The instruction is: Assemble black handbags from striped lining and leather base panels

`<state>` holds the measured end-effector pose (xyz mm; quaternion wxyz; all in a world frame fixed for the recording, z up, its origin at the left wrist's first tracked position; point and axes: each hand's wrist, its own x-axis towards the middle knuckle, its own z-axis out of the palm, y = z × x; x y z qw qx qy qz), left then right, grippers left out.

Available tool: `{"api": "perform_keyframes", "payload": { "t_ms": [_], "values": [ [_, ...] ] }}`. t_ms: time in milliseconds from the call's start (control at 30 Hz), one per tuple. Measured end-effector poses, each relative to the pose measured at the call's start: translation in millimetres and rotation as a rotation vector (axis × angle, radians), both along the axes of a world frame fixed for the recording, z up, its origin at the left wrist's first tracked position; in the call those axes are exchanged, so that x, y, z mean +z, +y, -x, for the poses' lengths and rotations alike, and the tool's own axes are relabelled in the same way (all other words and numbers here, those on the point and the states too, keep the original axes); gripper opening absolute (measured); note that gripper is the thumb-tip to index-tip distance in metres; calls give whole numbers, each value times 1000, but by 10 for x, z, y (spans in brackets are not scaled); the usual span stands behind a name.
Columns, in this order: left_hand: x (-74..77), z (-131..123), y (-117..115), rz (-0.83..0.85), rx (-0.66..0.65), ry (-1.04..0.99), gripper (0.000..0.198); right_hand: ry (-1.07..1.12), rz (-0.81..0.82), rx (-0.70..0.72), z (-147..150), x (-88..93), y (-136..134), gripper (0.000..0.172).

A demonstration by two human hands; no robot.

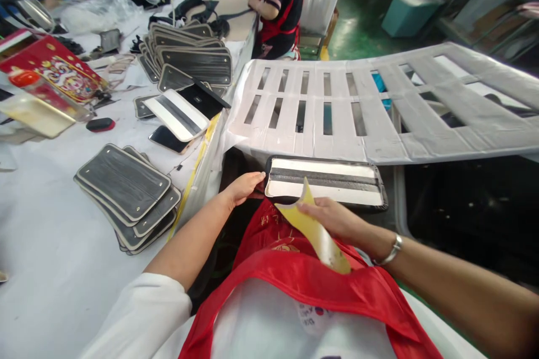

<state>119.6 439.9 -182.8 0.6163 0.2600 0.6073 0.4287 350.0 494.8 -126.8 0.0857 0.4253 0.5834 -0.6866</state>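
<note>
Over my lap lies a flat, dark-edged panel with two white strips and a dark band along its length. My left hand is closed on the panel's left end, its thumb and fingers at the edge. In my right hand is a bent, glossy yellow plastic sheet with a forked, concave end. That sheet is in front of the panel's lower edge, above my red apron. Part of the right fingers is hidden behind the sheet.
On the left table are stacked dark panels, a fanned pile of similar panels, a white plate with a dark band, a phone and a red box. A slotted pale board stands ahead. Another person is beyond.
</note>
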Motion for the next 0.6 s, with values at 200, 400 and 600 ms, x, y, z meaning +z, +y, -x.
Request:
{"api": "perform_keyframes", "payload": {
  "t_ms": [200, 400, 600],
  "values": [
    [128, -29, -43, 45, -129, 232, 39, 136, 50, -72, 226, -132, -360, 42],
    [244, -71, -20, 180, -295, 390, 29, 130, -122, 32, 254, 18, 262, 32],
    [238, -91, -25, 142, -277, 431, 25, 75, -63, 259, 442, 17, 648, 38]
  ]
}}
